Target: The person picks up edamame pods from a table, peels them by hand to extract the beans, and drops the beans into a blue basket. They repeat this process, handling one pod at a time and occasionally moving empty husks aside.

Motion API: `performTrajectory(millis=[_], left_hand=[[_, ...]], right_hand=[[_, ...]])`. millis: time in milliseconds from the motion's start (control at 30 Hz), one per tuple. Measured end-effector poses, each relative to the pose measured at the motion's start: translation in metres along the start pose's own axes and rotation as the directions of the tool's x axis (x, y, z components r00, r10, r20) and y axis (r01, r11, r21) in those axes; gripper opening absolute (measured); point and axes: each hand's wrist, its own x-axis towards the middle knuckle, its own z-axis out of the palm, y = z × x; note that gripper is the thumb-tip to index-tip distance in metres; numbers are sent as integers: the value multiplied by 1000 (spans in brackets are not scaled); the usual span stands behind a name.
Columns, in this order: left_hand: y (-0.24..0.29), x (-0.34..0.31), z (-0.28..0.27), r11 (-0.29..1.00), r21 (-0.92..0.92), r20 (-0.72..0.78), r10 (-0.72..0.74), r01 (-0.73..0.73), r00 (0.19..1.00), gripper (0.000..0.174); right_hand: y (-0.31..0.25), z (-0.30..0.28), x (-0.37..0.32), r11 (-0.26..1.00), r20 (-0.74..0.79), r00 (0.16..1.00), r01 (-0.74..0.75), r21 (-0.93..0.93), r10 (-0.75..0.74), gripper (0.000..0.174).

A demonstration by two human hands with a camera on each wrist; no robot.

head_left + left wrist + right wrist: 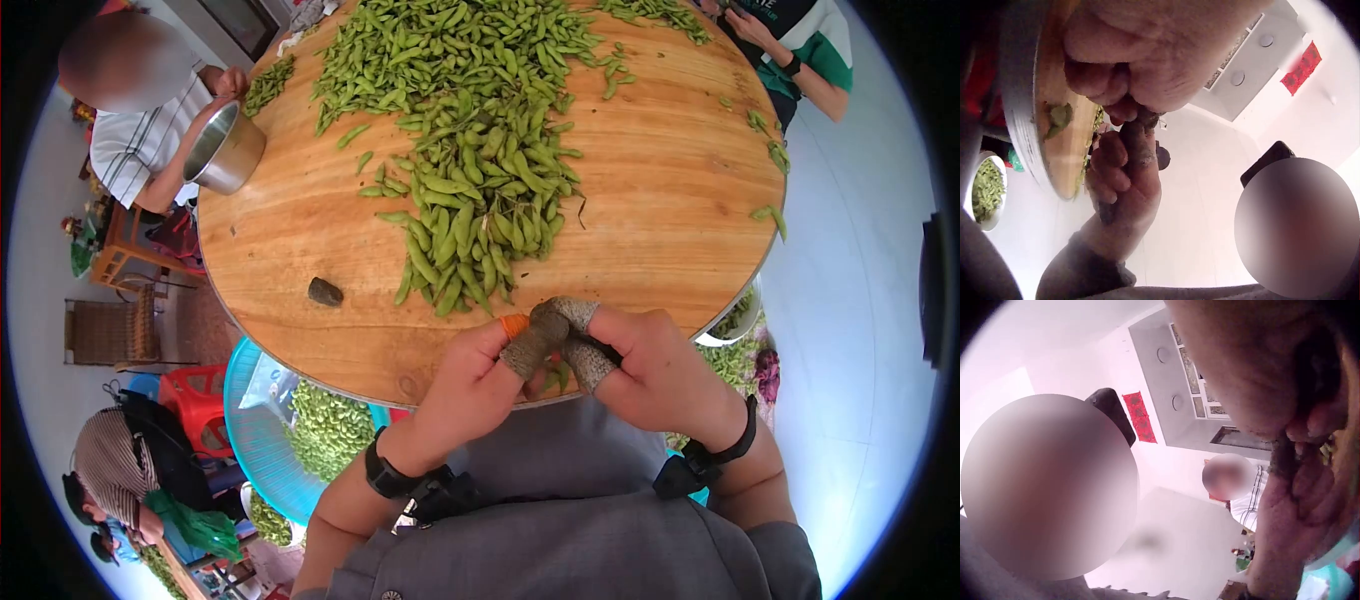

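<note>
Both hands meet over the table's front edge, thumbs and forefingers together. My left hand (462,388) wears a brown cover on the thumb and an orange band (515,325) on a finger. Speckled grey covers wrap the thumb and forefinger of my right hand (662,372). Between them the fingertips pinch a green soybean pod (558,374), mostly hidden by the thumbs. Just beyond the hands, a pile of soybean pods (480,200) spreads back across the wooden table (660,200). In the left wrist view a green pod piece (1058,120) shows near the table edge.
A dark stone-like lump (324,292) lies on the table at left. A metal pot (226,150) stands by a seated person at far left; another person's arm (800,75) is at far right. Below the left edge is a turquoise basket (245,400) with shelled beans (330,430).
</note>
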Motion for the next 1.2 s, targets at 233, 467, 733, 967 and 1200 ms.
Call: performTrajectory(millis=[233, 467, 733, 967, 1200], left_hand=[[-8, 2, -8, 935, -327, 59, -124, 137, 990, 24], [-8, 8, -17, 729, -649, 213, -104, 220, 972, 17], [-7, 5, -17, 721, -670, 147, -102, 174, 984, 26], [-13, -25, -68, 649, -744, -61, 166, -156, 984, 39], [-27, -84, -133, 619, -672, -323, 249, -407, 913, 45]], right_hand=[[-4, 7, 5, 987, -82, 997, -8, -163, -5, 32], [-9, 16, 16, 970, -123, 989, 52, -238, -84, 37], [5, 27, 24, 976, -238, 963, 79, -201, -127, 36], [-10, 8, -1, 965, -137, 970, -169, 201, 199, 30], [1, 6, -21, 979, 233, 958, -132, -155, 166, 31]])
